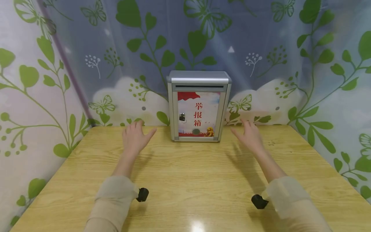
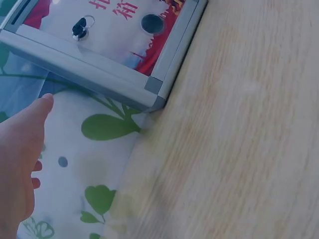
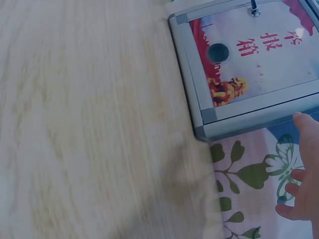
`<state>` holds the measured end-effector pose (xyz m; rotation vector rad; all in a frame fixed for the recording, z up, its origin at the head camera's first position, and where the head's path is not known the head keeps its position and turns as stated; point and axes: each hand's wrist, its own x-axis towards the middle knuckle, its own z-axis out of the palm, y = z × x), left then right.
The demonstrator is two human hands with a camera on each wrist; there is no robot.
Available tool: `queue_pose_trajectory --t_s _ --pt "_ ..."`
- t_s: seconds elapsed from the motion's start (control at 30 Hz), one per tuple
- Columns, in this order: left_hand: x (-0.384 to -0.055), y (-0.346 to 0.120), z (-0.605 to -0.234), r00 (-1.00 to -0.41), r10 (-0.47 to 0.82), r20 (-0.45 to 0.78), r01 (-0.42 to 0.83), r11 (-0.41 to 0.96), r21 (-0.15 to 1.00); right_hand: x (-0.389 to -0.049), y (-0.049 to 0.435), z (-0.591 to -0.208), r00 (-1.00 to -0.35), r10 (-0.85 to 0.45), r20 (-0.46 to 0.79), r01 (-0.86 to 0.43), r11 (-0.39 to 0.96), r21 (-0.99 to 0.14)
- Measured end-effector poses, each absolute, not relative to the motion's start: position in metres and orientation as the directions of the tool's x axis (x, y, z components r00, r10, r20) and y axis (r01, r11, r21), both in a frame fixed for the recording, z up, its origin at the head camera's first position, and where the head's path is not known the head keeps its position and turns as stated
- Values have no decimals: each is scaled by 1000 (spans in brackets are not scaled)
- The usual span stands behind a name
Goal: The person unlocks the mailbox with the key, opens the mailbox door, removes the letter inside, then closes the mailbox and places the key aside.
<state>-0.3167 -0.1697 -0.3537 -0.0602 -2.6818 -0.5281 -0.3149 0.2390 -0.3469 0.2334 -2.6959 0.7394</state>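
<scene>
A silver-framed metal report box [image 1: 200,106] stands upright at the back of the table, with a slot near its top and red Chinese characters on its front panel. A key [image 2: 79,30] with a ring sits in the lock on the panel's left side. Left of the box, my left hand [image 1: 135,137] is held above the table with its thumb spread toward the box, not touching it. My right hand [image 1: 250,134] mirrors it on the right side, thumb spread, also apart from the box. Neither hand holds anything. In the right wrist view a round dark spot [image 3: 218,53] shows low on the panel.
The wood-grain table [image 1: 185,174] stretches in front of the box. Behind it hangs a curtain [image 1: 145,64] with green leaves and butterflies, close to the box's back. Black wrist-camera pieces [image 1: 142,195] stick out from both sleeves.
</scene>
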Motion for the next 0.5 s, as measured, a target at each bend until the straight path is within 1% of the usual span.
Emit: queue_pose_trajectory --t_s 0.1,0.2,0.33,0.5 --pt "-321 -164 -346 -912 -65 404 121 901 417 -318 236 -341 -937 -39 348 -249 772 -585" --pt "-325 -157 -336 -917 -82 391 143 847 511 -322 231 -334 -949 -17 314 -234 703 -671" --pt "-330 -146 -324 -931 -94 353 161 763 626 -327 222 -324 -962 -11 273 -221 622 -751" --pt "-337 -133 -313 -949 -77 305 158 721 675 -332 210 -316 -965 -12 261 -230 517 -825"
